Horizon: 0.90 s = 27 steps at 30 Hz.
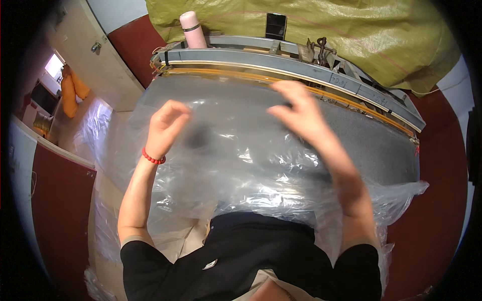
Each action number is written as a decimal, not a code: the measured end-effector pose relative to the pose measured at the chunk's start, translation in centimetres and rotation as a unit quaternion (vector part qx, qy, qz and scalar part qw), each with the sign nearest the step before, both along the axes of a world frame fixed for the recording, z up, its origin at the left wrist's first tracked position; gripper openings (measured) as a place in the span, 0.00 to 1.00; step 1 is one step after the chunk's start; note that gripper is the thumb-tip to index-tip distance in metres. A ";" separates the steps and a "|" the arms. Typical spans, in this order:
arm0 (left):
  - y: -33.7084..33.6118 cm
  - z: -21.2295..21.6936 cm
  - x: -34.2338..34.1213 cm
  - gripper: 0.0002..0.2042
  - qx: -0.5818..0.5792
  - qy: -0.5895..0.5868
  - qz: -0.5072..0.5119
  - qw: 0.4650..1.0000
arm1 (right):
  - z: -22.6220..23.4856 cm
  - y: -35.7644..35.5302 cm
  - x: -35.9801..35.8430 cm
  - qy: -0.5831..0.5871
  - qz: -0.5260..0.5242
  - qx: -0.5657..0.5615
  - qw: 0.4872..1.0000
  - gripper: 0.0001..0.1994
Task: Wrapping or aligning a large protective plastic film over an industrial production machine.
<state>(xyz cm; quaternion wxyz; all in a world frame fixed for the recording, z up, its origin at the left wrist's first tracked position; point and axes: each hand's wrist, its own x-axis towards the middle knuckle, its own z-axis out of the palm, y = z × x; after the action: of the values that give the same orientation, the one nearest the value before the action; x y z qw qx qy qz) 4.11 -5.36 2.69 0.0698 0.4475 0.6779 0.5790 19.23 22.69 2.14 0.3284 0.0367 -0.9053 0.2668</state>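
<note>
A wide sheet of clear plastic film (241, 170) lies over a grey flat work table (386, 145), shining in places and hanging past the near edge. Above the film on the left is my left hand (168, 125), its fingers curled in toward the thumb; a red bead bracelet (153, 157) circles that wrist. Whether film is pinched there cannot be made out. My right hand (301, 110) is over the far middle of the table, slightly blurred, with thumb and fingers apart and nothing visible between them.
A long metal bar assembly (241, 57) with an orange strip (221, 72) spans the table's far edge. On or by it are a pink bottle (193, 31), a dark phone (275, 26) and metal clamps (321, 50). A yellow-green tarp (351, 25) hangs behind. An open door (95, 60) stands left.
</note>
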 end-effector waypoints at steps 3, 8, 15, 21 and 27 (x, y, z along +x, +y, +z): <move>-0.6 1.5 0.7 0.05 -0.063 0.070 0.010 0.995 | -2.9 -4.2 -4.1 -0.126 0.161 -0.150 0.967 0.10; -7.6 -3.0 -4.9 0.10 -0.358 0.202 -0.004 0.912 | -4.1 0.7 1.1 -0.178 0.060 -0.268 0.945 0.06; -18.4 -11.2 -10.5 0.07 -0.555 0.204 0.110 0.799 | -8.3 26.0 31.8 0.041 -0.496 -0.180 0.848 0.11; -17.0 -6.1 -21.3 0.06 -0.344 0.317 0.357 0.808 | -8.8 31.9 52.5 0.136 -0.672 -0.212 0.696 0.12; 0.3 -2.5 -20.1 0.10 -0.008 0.244 0.509 0.825 | -8.7 31.9 49.8 0.066 -0.748 -0.171 0.638 0.14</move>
<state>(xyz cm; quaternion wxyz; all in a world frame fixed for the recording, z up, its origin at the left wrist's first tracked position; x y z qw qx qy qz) -16.01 -5.10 0.21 -0.3990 0.1650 0.8093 0.3984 69.00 54.61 -6.56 0.4753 -0.6923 -0.5375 0.0773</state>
